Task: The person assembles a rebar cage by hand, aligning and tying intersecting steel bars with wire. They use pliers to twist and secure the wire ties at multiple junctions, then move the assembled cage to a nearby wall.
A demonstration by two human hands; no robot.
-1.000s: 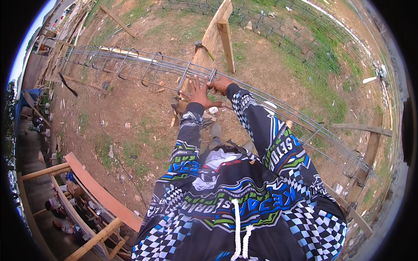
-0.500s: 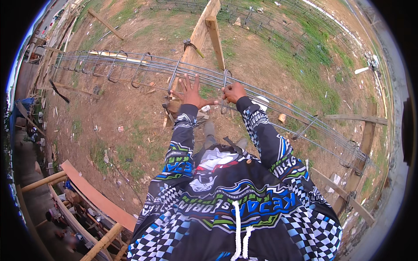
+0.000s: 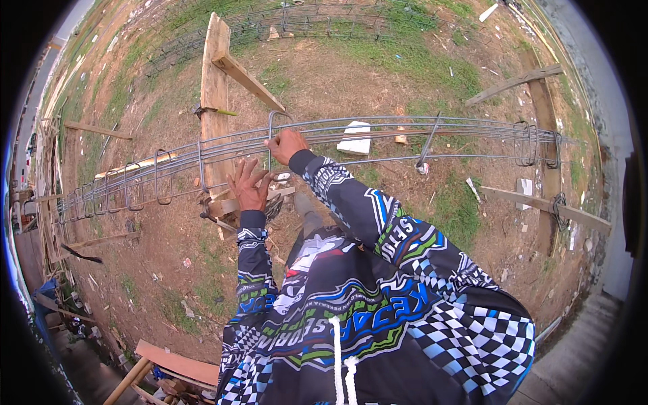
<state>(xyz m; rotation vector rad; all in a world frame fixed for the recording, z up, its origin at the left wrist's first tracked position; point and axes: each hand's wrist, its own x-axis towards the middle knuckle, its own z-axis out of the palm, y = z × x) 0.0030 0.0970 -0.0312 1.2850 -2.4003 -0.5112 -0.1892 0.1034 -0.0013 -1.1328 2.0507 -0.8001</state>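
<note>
A long cage of steel reinforcing bars point(image 3: 378, 126) runs across in front of me, with several bent steel rings along it. Pinched in the fingers of my right hand point(image 3: 289, 146) is a rectangular rebar stirrup point(image 3: 271, 160), which stands around the bars. My left hand point(image 3: 250, 187) is open, its fingers spread beside the lower bars and its thumb close to the stirrup's lower end. Left of both hands, another stirrup point(image 3: 200, 167) crosses the cage over a wooden board. Whether my left fingertips touch a bar, I cannot tell.
The upright wooden board point(image 3: 214, 81) stands under the cage, with a slanted brace point(image 3: 246, 79). A hammer point(image 3: 214, 111) with a yellowish handle rests on it. Farther right are a white block point(image 3: 354, 138) and a wooden support point(image 3: 545, 128). More rebar cages point(image 3: 337, 27) lie beyond on grass.
The view has turned right, so the cage now sits further left and more level. My right hand still grips the stirrup; my left hand, still spread, has dropped slightly below the bars.
</note>
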